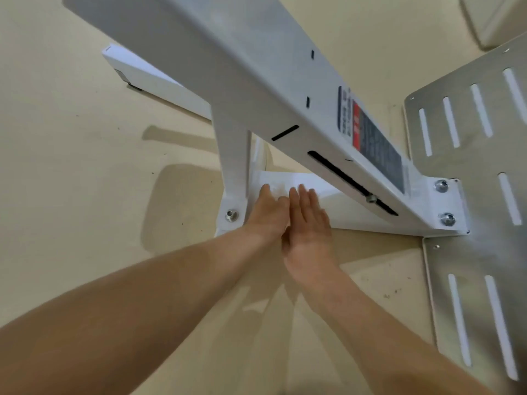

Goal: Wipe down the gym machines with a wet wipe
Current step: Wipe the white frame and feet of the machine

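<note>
Both hands lie side by side on the low white base beam [356, 215] of a gym machine, seen from above against a beige floor [71, 166]. The wipe [281, 187], white and crumpled, sits on that beam just ahead of the hands and partly under them, hard to tell from the white paint around it. The left hand [268, 215] rests on the wipe with its fingers [265, 191] reaching forward. Whether any of them curl round the wipe I cannot tell, as the tips blend into it. The right hand [309, 223] touches the left along its inner edge. It lies flat, with its fingers [303, 196] straight and close together and the tips at the wipe's near edge. Just left of the hands a white strut [232, 155] rises from a foot plate fixed by a bolt [231, 215]. The strut meets a broad slanted beam [256, 81] that crosses over the base beam from upper left to lower right. This beam carries a black and red label [370, 138], too blurred to read, and a long dark slot [342, 178]. Its lower end is bolted down by two more bolts [441, 186]. On the right lie two grey steel plates [470, 109] cut with pale slots. A second white leg [154, 78] runs away at upper left.
</note>
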`<state>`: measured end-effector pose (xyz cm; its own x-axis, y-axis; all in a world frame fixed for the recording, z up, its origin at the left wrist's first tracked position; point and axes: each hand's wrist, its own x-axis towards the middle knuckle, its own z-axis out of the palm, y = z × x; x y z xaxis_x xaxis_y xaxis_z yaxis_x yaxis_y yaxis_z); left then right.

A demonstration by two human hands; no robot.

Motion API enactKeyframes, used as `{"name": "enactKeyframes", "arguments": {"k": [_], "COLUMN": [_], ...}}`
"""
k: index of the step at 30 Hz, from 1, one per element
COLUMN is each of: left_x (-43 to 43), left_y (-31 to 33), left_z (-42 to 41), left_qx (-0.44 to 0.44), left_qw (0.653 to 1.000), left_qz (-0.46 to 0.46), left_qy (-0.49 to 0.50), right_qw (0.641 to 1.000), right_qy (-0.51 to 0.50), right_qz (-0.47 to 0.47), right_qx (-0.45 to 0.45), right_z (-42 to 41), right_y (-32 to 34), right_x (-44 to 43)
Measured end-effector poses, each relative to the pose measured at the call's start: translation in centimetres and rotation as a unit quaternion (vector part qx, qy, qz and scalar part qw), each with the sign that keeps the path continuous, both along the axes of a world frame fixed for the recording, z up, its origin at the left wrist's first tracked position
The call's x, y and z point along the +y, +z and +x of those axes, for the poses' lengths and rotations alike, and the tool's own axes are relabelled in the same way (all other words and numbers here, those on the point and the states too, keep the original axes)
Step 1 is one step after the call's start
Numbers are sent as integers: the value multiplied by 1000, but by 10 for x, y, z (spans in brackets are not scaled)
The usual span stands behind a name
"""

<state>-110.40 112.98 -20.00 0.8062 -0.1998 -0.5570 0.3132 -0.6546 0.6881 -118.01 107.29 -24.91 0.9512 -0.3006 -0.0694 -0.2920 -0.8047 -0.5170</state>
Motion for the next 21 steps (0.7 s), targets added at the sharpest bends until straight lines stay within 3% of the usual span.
{"name": "enactKeyframes", "arguments": {"k": [2,3,5,8,10,13,15,16,17,18,21], "left_x": [2,7,25,61,77,83,77,74,71,65,53], "left_y": [4,7,13,15,13,0,-11,-14,-17,-14,-2], "left_z": [2,0,-13,-33,-31,-26,-27,-26,-21,-13,0], "left_qx": [10,-1,-65,-166,-226,-342,-370,-374,-387,-388,-401], "left_qw": [1000,1000,989,929,864,733,606,568,556,565,581], "left_qz": [-27,-16,41,94,190,285,359,375,376,383,408], "left_qy": [12,-6,-124,-316,-408,-514,-606,-630,-632,-620,-579], "right_qw": [987,979,968,959,959,968,968,965,963,964,969], "right_qy": [93,124,165,196,187,86,9,-22,-48,-61,5], "right_qz": [-18,-44,-95,-142,-147,-128,-120,-117,-113,-109,-124], "right_qx": [130,153,161,147,156,197,223,234,239,237,215], "right_z": [14,22,38,66,76,54,31,22,18,18,23], "right_y": [-4,-7,-11,-15,-13,-12,-10,-8,-8,-8,-11], "right_x": [7,8,5,-2,-8,-22,-35,-39,-39,-36,-10]}}
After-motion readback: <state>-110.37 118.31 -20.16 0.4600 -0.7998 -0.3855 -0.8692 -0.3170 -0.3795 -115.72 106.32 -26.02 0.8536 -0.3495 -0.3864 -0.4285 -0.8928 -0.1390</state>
